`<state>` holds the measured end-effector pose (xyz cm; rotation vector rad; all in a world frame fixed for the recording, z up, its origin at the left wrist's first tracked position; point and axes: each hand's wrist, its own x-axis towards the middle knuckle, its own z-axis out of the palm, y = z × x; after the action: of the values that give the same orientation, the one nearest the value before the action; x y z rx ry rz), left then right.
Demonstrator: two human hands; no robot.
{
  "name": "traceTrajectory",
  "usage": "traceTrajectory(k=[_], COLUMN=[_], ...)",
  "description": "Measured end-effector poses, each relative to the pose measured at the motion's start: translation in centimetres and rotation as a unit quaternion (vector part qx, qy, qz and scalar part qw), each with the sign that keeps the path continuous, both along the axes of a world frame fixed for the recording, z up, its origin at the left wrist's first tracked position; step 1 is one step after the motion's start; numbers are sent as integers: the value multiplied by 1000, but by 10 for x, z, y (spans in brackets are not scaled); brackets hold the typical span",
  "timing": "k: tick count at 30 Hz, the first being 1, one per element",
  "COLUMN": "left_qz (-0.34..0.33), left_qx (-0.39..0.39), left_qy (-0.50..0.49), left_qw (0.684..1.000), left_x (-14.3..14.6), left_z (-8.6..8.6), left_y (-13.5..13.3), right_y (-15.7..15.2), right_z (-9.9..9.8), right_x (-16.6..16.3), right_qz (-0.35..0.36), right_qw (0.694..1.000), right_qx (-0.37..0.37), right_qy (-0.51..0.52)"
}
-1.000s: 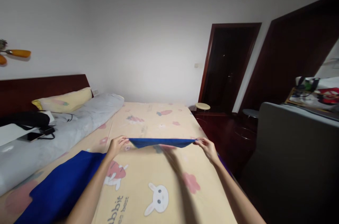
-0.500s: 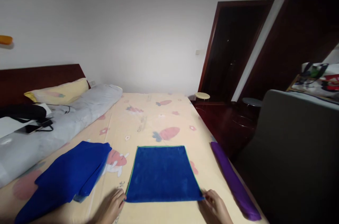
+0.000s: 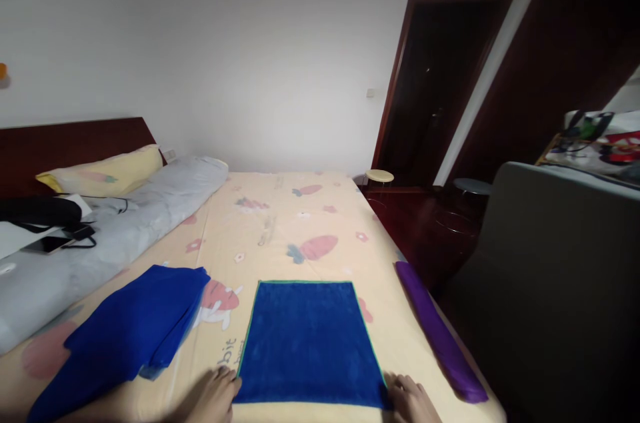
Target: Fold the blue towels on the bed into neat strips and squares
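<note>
A square blue towel [image 3: 307, 343] with thin green edging lies flat on the bed sheet [image 3: 265, 223], straight in front of me. My left hand [image 3: 216, 395] is closed on its near left corner. At the near right corner, my right hand [image 3: 413, 399] pinches the cloth, with the fingertips partly hidden by the hand itself. The towel's near edge runs fairly straight between both hands. To the left, a loose heap of brighter blue fabric [image 3: 135, 323] rests near my left forearm.
A long purple roll [image 3: 440, 336] lies along the bed's right edge. A grey quilt [image 3: 115, 229], a yellow pillow [image 3: 107, 173] and a phone [image 3: 50, 244] are at the left. Beyond the right edge stand a grey panel [image 3: 555, 276] and two stools, one cream-topped [image 3: 380, 176].
Both hands have drawn the towel's near edge closer to me, and the whole towel sits slightly lower in view. The camera has shifted a little. Both corners stay held.
</note>
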<state>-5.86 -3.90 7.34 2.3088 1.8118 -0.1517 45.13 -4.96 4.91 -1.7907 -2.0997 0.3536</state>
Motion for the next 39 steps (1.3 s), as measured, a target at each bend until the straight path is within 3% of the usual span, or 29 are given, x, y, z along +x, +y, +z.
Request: traceTrajectory(k=[4, 7, 11, 14, 18, 23, 26, 29, 33, 36, 39], left_qz=[-6, -37, -21, 13, 23, 68, 82, 85, 94, 79, 48], left_qx=[9, 19, 16, 4, 8, 68, 126, 139, 141, 105, 33], left_qy=[-30, -74, -99, -88, -74, -12, 7, 2, -15, -48, -91], left_qw=[999, 996, 995, 996, 997, 995, 989, 987, 985, 990, 994], left_x=[44, 94, 158, 179, 159, 85, 44, 27, 51, 99, 153], left_z=[21, 20, -3, -26, -50, -70, -66, -49, -33, -36, -42], left_y=[13, 26, 39, 38, 30, 10, -6, -14, -6, 6, 14], right_y=[14, 27, 33, 31, 23, 11, 2, -2, 4, 12, 15], right_z=[33, 46, 35, 10, -27, -69, -79, -72, -44, -26, -21], right_x=[-38, -98, -179, -209, -193, -113, -68, -49, -69, -116, -170], right_qz=[22, 29, 45, 29, 9, -49, -48, -56, -56, -29, 14], right_qw=[1000, 999, 997, 999, 1000, 991, 988, 990, 994, 998, 1000], right_qx=[-18, -8, -30, -20, 28, 114, 142, 126, 89, 59, 11], right_qy=[9, 33, 47, 34, -10, -57, -36, -12, 4, 15, 17])
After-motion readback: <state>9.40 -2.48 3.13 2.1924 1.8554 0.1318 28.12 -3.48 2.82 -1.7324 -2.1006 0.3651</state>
